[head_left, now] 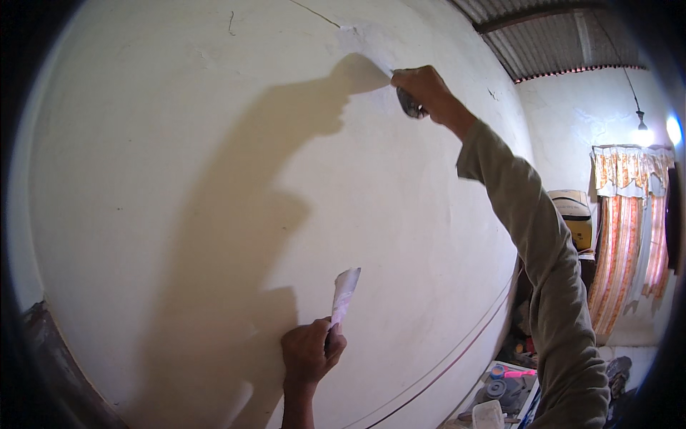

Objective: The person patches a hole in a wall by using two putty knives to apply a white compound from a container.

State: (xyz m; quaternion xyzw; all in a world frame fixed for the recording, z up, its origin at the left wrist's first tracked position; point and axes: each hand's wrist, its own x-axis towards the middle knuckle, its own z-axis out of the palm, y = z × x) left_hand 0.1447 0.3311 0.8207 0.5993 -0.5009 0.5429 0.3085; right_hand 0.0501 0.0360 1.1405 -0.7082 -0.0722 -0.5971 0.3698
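My right hand (429, 91) is raised high and closed on the dark handle of a putty knife (409, 104). The thin blade points up and left, at or very near the pale wall (371, 193), beside a whitish smeared patch (366, 41); the shadow hides whether it touches. Lower down, my left hand (309, 352) grips a second putty knife (345, 292), its blade upward and coated with white paste. Above the patch a thin crack (314, 13) runs up to the left. A large shadow of me covers the middle of the wall.
At lower right, a table (469, 402) carries a white tub (488, 415), grey round items and a pink object. Two cables (443, 373) run along the lower wall. Farther back are a yellow-and-black container (574, 220), patterned curtains (620, 250), and a lit hanging bulb (643, 136) under corrugated roofing.
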